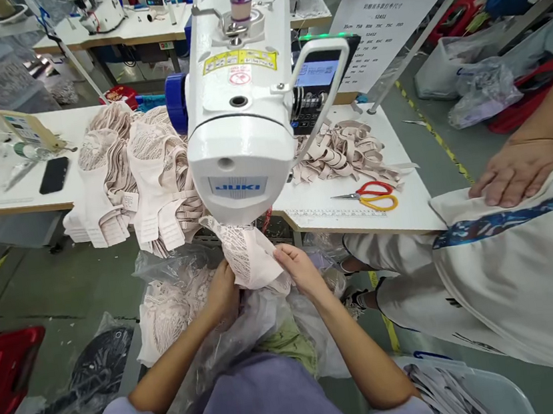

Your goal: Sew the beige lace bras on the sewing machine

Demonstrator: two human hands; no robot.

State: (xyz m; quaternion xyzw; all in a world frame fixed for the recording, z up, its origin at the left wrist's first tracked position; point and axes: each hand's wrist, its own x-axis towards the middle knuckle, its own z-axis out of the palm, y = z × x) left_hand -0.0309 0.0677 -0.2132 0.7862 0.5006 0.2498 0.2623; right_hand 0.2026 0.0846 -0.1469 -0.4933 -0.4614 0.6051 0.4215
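In front of me a pale pink lace bra piece (255,256) hangs at the front of a white sewing machine (240,137), its upper end under the machine head. My right hand (298,268) pinches the right edge of the piece between thumb and fingers. On the other side, my left hand (223,287) is closed at the piece's lower left edge, its fingertips partly hidden by the cloth. The needle and presser foot are out of sight behind the machine head.
Stacked bra pieces (156,175) lie left of the machine, near a black phone (54,175). Fabric strips (344,148) and scissors (373,196) lie on the right. More lace pieces (169,314) rest in plastic by my lap. A person in white (524,257) stands close on the right.
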